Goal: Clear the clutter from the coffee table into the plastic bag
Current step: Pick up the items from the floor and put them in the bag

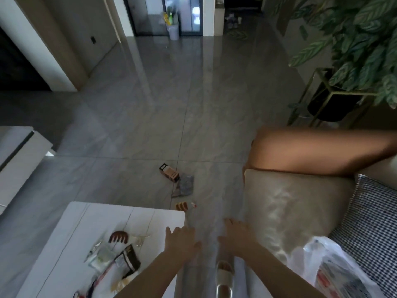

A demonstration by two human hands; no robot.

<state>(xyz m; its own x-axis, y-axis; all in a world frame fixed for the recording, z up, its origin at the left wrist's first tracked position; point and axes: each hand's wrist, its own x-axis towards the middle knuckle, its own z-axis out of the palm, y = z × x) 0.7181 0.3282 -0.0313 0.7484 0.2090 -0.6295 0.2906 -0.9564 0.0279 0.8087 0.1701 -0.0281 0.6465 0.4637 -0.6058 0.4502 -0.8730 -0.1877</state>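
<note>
The white coffee table [77, 222] fills the lower left. Clutter lies on it: a brown hair claw [118, 237], a dark striped packet [129, 260], clear wrappers [101, 257] and more packets at the bottom edge. A clear plastic bag [335, 267] with things inside rests on the sofa at the lower right. My left hand [180, 239] hovers at the table's right corner, fingers apart and empty. My right hand [238, 235] reaches over the floor gap between table and sofa, also open and empty.
On the floor beyond the table lie a small brown box [169, 172], a grey wrapper [184, 187] and a small orange item [182, 205]. A beige sofa cushion [287, 203], another person's leg [318, 147], a checked pillow [373, 222], a potted plant [335, 104] stand right.
</note>
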